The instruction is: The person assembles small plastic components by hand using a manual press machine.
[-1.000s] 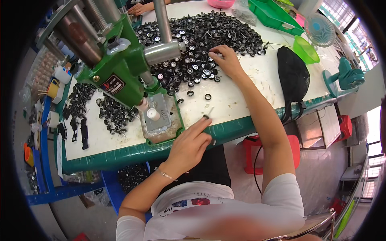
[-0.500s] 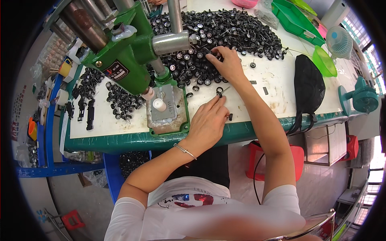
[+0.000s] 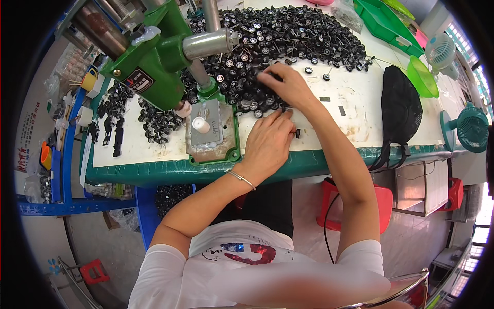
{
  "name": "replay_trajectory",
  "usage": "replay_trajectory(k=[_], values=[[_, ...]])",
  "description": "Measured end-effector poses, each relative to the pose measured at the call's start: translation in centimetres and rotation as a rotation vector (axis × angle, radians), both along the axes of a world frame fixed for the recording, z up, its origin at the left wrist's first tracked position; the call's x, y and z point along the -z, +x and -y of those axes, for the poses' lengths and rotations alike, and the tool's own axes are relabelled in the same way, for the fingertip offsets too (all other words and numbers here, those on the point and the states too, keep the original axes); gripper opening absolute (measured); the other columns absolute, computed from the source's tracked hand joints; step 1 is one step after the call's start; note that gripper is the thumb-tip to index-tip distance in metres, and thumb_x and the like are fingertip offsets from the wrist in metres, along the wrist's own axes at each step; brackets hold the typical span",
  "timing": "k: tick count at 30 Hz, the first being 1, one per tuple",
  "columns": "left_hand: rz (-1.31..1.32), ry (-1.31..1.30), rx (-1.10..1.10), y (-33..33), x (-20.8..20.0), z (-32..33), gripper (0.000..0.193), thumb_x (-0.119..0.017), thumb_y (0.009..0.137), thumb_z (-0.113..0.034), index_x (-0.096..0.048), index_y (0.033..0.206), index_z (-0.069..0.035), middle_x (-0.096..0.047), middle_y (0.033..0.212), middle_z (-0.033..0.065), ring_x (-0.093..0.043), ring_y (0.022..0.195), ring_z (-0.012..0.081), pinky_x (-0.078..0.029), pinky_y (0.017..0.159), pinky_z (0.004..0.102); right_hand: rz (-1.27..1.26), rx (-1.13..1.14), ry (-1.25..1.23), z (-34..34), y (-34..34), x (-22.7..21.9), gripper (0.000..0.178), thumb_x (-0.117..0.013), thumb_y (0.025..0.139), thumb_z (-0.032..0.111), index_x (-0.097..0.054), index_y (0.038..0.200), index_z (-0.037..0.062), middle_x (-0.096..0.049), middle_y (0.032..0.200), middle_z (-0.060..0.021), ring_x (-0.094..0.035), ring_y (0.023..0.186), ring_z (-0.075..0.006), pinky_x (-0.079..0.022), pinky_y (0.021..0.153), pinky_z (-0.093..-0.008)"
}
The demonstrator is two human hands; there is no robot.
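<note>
My left hand [image 3: 270, 140] rests palm down near the table's front edge, fingers curled around a small black toy wheel [image 3: 297, 133] that pokes out on its thumb side. My right hand [image 3: 289, 85] reaches over the near edge of a big heap of black toy wheels with silver hubs and thin axles [image 3: 303, 36]. Its thumb and index finger are apart, with dark wheels showing between and beneath them. To the left of my left hand stands a green hand press [image 3: 159, 72], its metal base plate [image 3: 226, 141] bearing a white round peg [image 3: 200, 124].
Smaller wheel piles [image 3: 157, 123] and black chassis strips [image 3: 118, 138] lie left of the press. On the right are a black cap-like cloth item [image 3: 400, 110], a green bowl [image 3: 422, 77], a green tray [image 3: 386, 26] and two small fans [image 3: 465, 126].
My left hand has shifted slightly upward toward the heap, and the loose wheel at its fingertips is no longer seen. My right hand has moved slightly left and down. The view has tilted a little.
</note>
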State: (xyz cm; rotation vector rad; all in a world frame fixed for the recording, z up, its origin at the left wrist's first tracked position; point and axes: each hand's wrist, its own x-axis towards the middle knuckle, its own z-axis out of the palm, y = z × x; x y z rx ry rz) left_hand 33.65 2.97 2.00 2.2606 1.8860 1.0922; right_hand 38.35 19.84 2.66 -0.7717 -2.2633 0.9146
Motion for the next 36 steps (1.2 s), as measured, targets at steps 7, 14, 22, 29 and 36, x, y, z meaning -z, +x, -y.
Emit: replay_trajectory(k=[7, 14, 22, 29, 36], values=[[0.010, -0.167, -0.050, -0.1, -1.5, 1.4, 0.007, -0.058, 0.085, -0.008, -0.058, 0.092, -0.006, -0.060, 0.103, 0.0103, -0.053, 0.105, 0.0295, -0.039, 0.086, 0.0405, -0.054, -0.187, 0.350, 3.3, 0.4, -0.3, 0.030, -0.064, 0.085, 0.036, -0.068, 0.093, 0.0071, -0.061, 0.096, -0.0089, -0.058, 0.095, -0.0283, -0.048, 0.082, -0.0380], [-0.023, -0.017, -0.088, -0.8, -0.7, 0.3, 0.008, -0.059, 0.084, -0.010, -0.058, 0.092, -0.007, -0.063, 0.112, 0.0084, -0.052, 0.116, 0.0278, -0.039, 0.089, 0.0395, -0.305, -0.185, 0.091, 2.3, 1.1, -1.5, 0.031, -0.064, 0.088, 0.030, -0.068, 0.112, 0.0105, -0.069, 0.103, -0.0080, -0.063, 0.093, -0.0256, -0.049, 0.081, -0.0339], [-0.044, 0.033, -0.094, -1.6, -1.3, 1.5, 0.008, -0.064, 0.080, -0.009, -0.064, 0.087, -0.006, -0.062, 0.117, 0.0054, -0.053, 0.112, 0.0268, -0.040, 0.086, 0.0392, -0.264, -0.015, -0.222, 1.5, 4.4, -2.1, 0.031, -0.060, 0.094, 0.026, -0.065, 0.117, 0.0058, -0.071, 0.096, -0.0033, -0.059, 0.087, -0.0069, -0.046, 0.076, -0.0225], [-0.045, 0.062, -0.023, -1.5, -0.7, 3.6, 0.008, -0.065, 0.078, -0.007, -0.066, 0.087, -0.007, -0.063, 0.109, 0.0035, -0.054, 0.103, 0.0237, -0.042, 0.082, 0.0359, -0.182, 0.168, 0.155, 4.5, 5.7, -1.1, 0.027, -0.063, 0.091, 0.019, -0.066, 0.114, 0.0052, -0.066, 0.105, -0.0068, -0.059, 0.096, -0.0141, -0.046, 0.081, -0.0271], [0.106, 0.048, 0.139, -2.4, 0.4, 6.2, 0.011, -0.067, 0.076, -0.004, -0.065, 0.087, -0.006, -0.061, 0.093, 0.0024, -0.057, 0.089, 0.0226, -0.045, 0.075, 0.0351, 0.062, 0.039, 0.485, 8.4, 6.1, -0.2, 0.026, -0.068, 0.083, 0.015, -0.067, 0.108, 0.0088, -0.056, 0.089, -0.0087, -0.056, 0.084, -0.0262, -0.047, 0.071, -0.0368]])
